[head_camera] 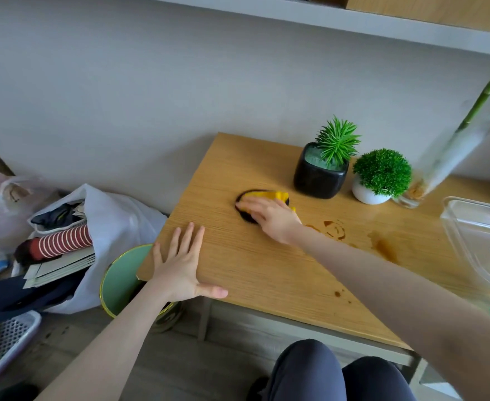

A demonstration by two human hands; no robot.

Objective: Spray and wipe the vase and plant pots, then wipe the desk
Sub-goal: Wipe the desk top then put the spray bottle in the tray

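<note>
Yellow cloth (275,196) under my right hand (270,217) — fingers flat, pressing it to the desk (267,270); my left hand (180,267) rests open — fingers spread — at the desk's corner.

Both forearms bare, no sleeves visible; hands (180,267) ungloved, no rings; dark grey trousers (333,374) over knees.

The near and middle stretch of the light wooden table (252,264) lies open to a hand. Along the back wall a black square plant pot (319,180), a white round plant pot (368,195) and a tall clear glass vase (440,163) stand close together. A clear plastic tub (481,241) blocks the right end. Brown spill marks (382,244) lie between. A white wall shelf (353,24) overhangs.
</note>
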